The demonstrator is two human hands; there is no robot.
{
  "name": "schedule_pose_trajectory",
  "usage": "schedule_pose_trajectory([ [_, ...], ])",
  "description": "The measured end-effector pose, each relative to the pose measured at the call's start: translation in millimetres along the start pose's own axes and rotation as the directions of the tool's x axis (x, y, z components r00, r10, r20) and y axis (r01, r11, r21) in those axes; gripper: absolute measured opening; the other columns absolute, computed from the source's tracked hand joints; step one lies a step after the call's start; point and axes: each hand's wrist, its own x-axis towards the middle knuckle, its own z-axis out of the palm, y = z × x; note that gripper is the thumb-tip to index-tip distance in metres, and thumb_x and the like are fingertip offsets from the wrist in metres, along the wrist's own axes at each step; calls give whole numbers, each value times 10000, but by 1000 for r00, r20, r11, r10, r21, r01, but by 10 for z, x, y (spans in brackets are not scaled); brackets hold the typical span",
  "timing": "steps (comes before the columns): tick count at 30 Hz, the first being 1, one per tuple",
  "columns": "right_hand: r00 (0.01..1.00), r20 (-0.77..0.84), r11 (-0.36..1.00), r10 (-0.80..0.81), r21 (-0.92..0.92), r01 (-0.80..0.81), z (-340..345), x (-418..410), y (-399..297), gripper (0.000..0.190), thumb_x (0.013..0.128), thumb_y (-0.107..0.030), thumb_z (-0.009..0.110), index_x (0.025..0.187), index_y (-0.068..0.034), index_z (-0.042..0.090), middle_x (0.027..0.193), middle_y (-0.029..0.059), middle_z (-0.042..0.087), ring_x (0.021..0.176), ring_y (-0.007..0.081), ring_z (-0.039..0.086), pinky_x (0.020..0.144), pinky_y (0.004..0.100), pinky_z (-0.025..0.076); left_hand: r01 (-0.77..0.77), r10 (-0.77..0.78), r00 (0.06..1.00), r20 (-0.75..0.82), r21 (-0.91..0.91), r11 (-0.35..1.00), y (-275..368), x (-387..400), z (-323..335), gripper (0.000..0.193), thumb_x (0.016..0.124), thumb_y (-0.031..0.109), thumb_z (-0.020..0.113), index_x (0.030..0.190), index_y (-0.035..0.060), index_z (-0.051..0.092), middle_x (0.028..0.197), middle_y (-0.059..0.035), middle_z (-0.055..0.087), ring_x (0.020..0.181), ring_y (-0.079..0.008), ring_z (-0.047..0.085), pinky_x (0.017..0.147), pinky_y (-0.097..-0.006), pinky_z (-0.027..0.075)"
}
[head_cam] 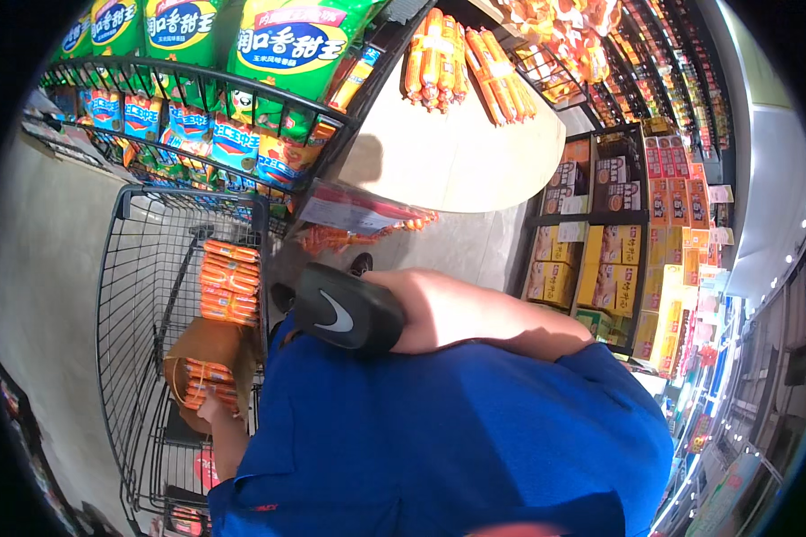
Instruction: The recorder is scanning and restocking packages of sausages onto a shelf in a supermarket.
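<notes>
My left hand [211, 405] reaches into a black wire shopping cart [111, 322]. Its fingers touch orange-wrapped bundles of sausages [208, 376] in the mouth of a brown paper bag [209, 341]. Whether they grip a bundle is unclear. A looped handle shows at the bag's side. Beyond the bag, more orange sausage bundles [230, 282] are stacked in the cart. My right forearm crosses in front of my blue shirt, with a black wristband [349, 309] at its end. My right hand is out of sight past the wristband.
A pale round-edged table [443, 161] carries bundled orange sausages [436, 60] at its far side. Black wire racks [195, 77] with green and blue packets stand at the upper left. Shelves of yellow cartons [618, 288] are on the right. A printed sign [356, 211] sticks out between cart and table.
</notes>
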Motion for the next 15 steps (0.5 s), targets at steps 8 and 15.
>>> schedule_pose_trajectory([
  [8, 999, 32, 1000, 7, 13, -7, 1, -45, -3, 364, 745, -231, 685, 1044, -56, 572, 976, 178, 649, 943, 324, 637, 796, 392, 489, -9, 8, 1000, -9, -28, 1000, 248, -332, -102, 703, 765, 329, 763, 1219, -64, 397, 1159, -251, 550, 901, -331, 642, 702, -407, 574],
  [15, 936, -252, 964, -246, -164, 210, -484, -401, 319, 611, 637, -128, 742, 1198, -16, 530, 1024, 185, 638, 971, 327, 627, 866, 377, 484, -267, 221, 956, -195, -252, 930, 360, -1010, -292, 689, 824, 241, 707, 1285, -44, 282, 1220, -240, 480, 1033, -341, 573, 830, -424, 544],
])
